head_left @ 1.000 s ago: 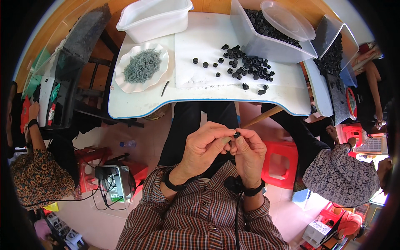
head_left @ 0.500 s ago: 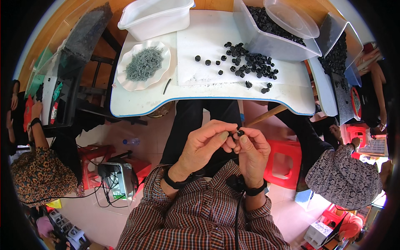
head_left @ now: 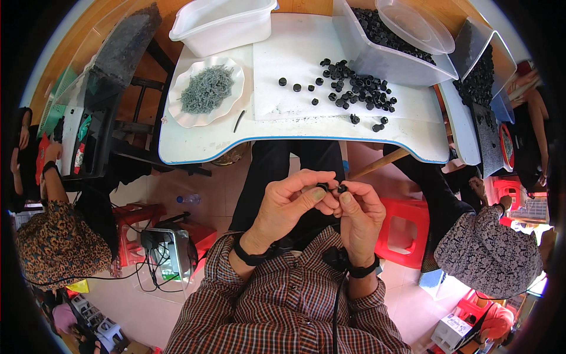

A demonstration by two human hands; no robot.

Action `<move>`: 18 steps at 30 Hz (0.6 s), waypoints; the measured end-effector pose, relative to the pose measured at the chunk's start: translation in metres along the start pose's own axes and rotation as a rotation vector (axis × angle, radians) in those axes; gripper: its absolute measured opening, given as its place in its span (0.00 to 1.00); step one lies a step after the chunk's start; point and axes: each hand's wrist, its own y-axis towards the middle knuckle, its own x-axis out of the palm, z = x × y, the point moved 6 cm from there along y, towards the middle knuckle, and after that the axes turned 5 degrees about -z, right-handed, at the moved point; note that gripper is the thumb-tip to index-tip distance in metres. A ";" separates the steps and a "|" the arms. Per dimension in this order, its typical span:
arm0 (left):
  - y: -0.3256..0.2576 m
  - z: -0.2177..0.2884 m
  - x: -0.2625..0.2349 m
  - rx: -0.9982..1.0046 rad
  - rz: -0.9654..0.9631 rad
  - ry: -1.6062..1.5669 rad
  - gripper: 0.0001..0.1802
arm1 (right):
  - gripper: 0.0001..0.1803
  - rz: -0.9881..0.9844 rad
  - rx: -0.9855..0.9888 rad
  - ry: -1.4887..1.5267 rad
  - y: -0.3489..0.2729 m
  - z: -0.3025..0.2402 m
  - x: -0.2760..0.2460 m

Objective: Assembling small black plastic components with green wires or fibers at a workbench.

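Above my lap, my left hand (head_left: 284, 206) and my right hand (head_left: 361, 213) meet, fingertips almost touching. Between the left thumb and fingers is a small black cap (head_left: 323, 186). A second small black cap (head_left: 342, 189) is pinched by the right thumb and forefinger. The fingers partly cover both pieces. Beyond my hands, loose black caps (head_left: 369, 91) lie scattered on a white sheet (head_left: 283, 106) on the table. A scalloped white plate (head_left: 237, 97) holds a heap of thin grey pin-like pieces (head_left: 206, 88).
A white tub (head_left: 221, 32) stands at the far left of the table (head_left: 194, 147). At the far right, a clear bin (head_left: 401, 68) full of black caps carries a clear lid (head_left: 415, 26). Red stools (head_left: 407, 233) flank me, and a person (head_left: 489, 248) sits on each side.
The cap in my left fingers shows more plainly now, and a pale bit seen between the fingertips is no longer visible. The whole view has shifted slightly.
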 end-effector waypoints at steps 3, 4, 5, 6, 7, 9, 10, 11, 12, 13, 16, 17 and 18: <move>0.000 0.007 0.004 0.118 -0.021 0.268 0.16 | 0.09 -0.010 0.015 -0.007 0.001 0.000 0.001; 0.000 0.008 0.004 0.137 -0.024 0.314 0.15 | 0.09 -0.003 0.014 -0.009 0.000 0.001 0.001; -0.001 0.010 0.005 0.157 -0.025 0.362 0.15 | 0.09 0.003 0.014 -0.008 0.000 0.002 0.001; -0.001 0.012 0.006 0.157 -0.023 0.363 0.15 | 0.09 0.003 0.016 -0.007 0.000 0.002 0.002; -0.002 0.015 0.008 0.168 -0.028 0.438 0.14 | 0.09 -0.007 0.017 -0.004 0.000 0.003 0.002; -0.001 0.018 0.009 0.179 -0.034 0.511 0.14 | 0.09 -0.014 0.018 -0.003 0.000 0.003 0.001; -0.001 0.017 0.008 0.164 -0.053 0.464 0.14 | 0.09 -0.013 0.008 -0.007 0.000 0.004 -0.001; -0.001 0.016 0.008 0.148 -0.071 0.419 0.15 | 0.09 -0.012 0.000 -0.010 0.001 0.004 -0.001; -0.001 0.016 0.008 0.147 -0.068 0.421 0.15 | 0.09 -0.013 0.002 -0.008 0.001 0.003 0.001; -0.001 0.011 0.005 0.063 -0.026 0.222 0.15 | 0.09 0.024 0.013 -0.024 0.002 0.002 0.002; -0.002 0.003 0.001 -0.033 0.009 -0.070 0.17 | 0.09 0.053 0.011 -0.034 0.001 -0.001 -0.001; -0.001 0.002 0.001 -0.043 0.000 -0.161 0.18 | 0.10 0.044 -0.006 -0.027 0.001 -0.002 -0.002; -0.001 0.002 0.001 -0.044 0.003 -0.160 0.18 | 0.10 0.044 -0.004 -0.025 0.001 -0.002 -0.002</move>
